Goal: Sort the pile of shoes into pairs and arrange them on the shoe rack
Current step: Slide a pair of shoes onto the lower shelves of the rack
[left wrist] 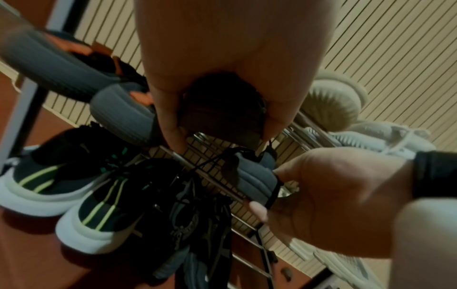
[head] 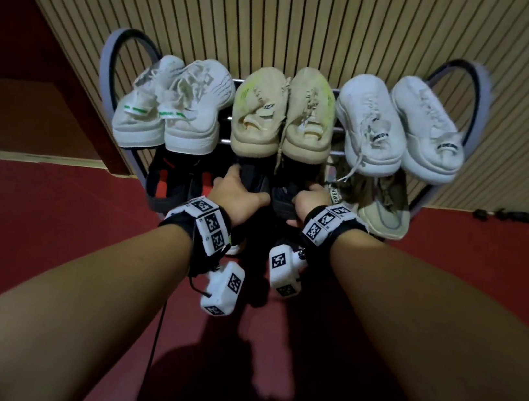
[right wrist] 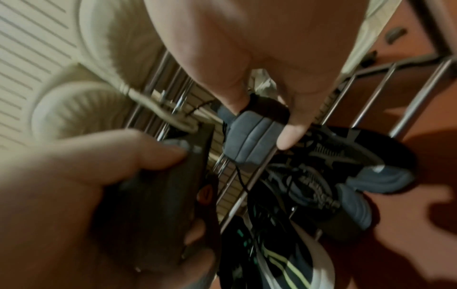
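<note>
Red floor [head: 30, 235] runs up to a ribbed beige wall [head: 282, 16]. Against it stands my grey metal shoe rack [head: 107, 76], whose top tier carries three pale sneaker pairs. On the middle tier, my left hand [head: 236, 196] grips one dark grey-heeled shoe [left wrist: 222, 111]; my right hand [head: 310, 200] pinches its mate [right wrist: 249, 140].

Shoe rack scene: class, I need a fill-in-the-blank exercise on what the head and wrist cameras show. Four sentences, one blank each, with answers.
1. The top shelf of the shoe rack holds ___ pairs of shoes.
2. The white pair at the far left has ___ heel tabs.
3. The left hand and right hand each grip a ___ shoe.
4. The floor is ___.

Answers: three; green; dark; red
</note>
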`<state>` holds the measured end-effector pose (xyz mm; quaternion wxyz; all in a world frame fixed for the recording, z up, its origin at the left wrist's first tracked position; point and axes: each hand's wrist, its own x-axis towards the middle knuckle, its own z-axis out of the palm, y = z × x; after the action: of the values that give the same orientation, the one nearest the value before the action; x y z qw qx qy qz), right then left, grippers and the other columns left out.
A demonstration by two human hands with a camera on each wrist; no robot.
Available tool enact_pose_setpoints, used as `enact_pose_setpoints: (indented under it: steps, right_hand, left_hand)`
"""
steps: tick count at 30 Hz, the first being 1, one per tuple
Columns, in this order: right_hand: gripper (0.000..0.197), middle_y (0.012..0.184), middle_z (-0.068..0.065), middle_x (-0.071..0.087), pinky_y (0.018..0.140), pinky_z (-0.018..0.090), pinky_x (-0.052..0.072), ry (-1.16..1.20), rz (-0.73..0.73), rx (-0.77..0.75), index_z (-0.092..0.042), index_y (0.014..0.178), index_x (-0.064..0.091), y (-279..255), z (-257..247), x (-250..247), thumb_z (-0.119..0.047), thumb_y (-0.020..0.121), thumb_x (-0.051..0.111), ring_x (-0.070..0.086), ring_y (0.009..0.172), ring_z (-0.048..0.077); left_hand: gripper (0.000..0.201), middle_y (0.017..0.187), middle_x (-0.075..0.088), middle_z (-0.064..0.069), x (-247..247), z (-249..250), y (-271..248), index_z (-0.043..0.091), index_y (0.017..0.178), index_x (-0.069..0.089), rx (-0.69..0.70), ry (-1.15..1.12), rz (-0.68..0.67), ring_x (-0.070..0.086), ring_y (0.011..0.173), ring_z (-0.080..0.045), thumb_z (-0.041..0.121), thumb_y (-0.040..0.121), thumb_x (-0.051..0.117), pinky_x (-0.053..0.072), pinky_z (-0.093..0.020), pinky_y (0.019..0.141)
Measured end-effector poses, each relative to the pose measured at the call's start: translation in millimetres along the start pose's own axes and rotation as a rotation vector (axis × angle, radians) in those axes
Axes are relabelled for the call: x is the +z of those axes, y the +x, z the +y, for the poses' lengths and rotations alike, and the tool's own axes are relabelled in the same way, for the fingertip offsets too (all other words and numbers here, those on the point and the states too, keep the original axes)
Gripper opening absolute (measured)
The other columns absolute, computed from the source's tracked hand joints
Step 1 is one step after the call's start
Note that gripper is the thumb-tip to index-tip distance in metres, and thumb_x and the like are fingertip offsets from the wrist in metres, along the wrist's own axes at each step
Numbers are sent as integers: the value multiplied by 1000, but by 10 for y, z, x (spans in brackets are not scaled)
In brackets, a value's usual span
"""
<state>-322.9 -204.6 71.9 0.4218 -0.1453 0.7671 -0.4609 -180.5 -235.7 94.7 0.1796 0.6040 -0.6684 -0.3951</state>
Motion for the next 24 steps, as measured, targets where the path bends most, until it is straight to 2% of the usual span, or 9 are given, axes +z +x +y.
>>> enact_pose_setpoints:
  steps: [4,6,9,13,16,20,22,24]
  right_hand:
    - [50,123,2,56,76,49,59,-18,26,-61,-26,134,52,40,35,-118,-5,90,43,60,105,37]
    - [48,125,6,61,84,49,56,-70,49,-123,-23,130,58,78,62,-126,-6,88,43,61,106,36]
    - [45,128,13,60,90,49,53,-90,53,-145,-18,129,59,117,47,-137,-5,88,44,60,110,37]
    - [45,137,13,50,96,43,51,-180,-87,-146,-12,139,45,124,20,-267,-10,94,44,54,121,32]
    - [46,141,15,46,98,43,50,-279,-123,-169,-9,142,40,84,0,-322,-11,96,42,52,124,32]
    - [44,138,17,50,102,39,46,-590,-170,-234,-6,137,45,-51,-59,-314,-15,95,45,51,125,33]
    - [42,133,15,53,97,35,45,-830,-113,-330,-11,131,52,-135,-53,-328,-23,91,49,53,120,33]
    - [43,128,15,49,91,38,44,-1048,-28,-459,-15,124,54,-206,2,-340,-33,86,54,51,116,35]
  left_hand:
    - [95,123,59,-5,153,12,-2,30,129,46,-31,19,-26,62,105,-27,65,43,64,52,-41,93]
    - [96,124,59,-6,191,5,-9,28,130,45,-44,42,-30,62,104,-28,65,43,62,53,-42,92]
    - [96,127,56,-9,207,-6,-25,27,132,43,-58,94,-11,60,107,-31,64,46,61,51,-42,94]
    - [81,131,48,-17,251,-26,-2,23,137,39,-64,178,7,54,114,-38,54,69,68,47,-40,97]
    - [78,132,44,-18,288,-32,-1,22,138,37,-62,218,5,52,115,-40,52,73,68,46,-41,99]
    - [75,131,42,-19,314,-48,-14,20,138,37,-35,290,-14,51,115,-41,48,76,68,45,-40,96]
    - [75,132,41,-20,327,-49,-23,20,139,36,-23,308,-29,50,115,-41,47,77,69,45,-39,96]
    - [76,133,38,-19,344,-58,-32,20,140,36,-20,318,-42,50,116,-40,47,78,70,44,-39,97]
